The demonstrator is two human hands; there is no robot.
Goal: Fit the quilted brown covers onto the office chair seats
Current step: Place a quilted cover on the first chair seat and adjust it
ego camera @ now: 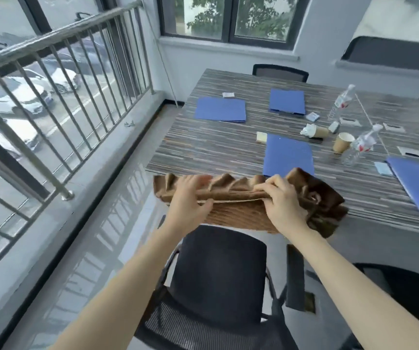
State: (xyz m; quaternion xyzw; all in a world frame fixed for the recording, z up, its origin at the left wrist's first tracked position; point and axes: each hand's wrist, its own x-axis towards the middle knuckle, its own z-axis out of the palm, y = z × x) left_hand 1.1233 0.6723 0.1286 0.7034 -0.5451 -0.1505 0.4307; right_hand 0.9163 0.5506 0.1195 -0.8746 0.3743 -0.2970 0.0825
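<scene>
Ribbed brown cloth cover [241, 213]; glossy tiled floor [97, 248].

The chair seat [218, 269] lies bare below; the tabletop [203, 147] edge blocks ahead, an armrest [295, 276] flanks the right.

A striped wood-grain table [216, 145] carries four blue folders [220, 109], two paper cups [342, 142] toward three o'clock, clear water bottles [342, 102] beside them, small packets [228, 95] near twelve o'clock, and the bunched brown cover [324, 195] overlapping its six o'clock edge.
</scene>
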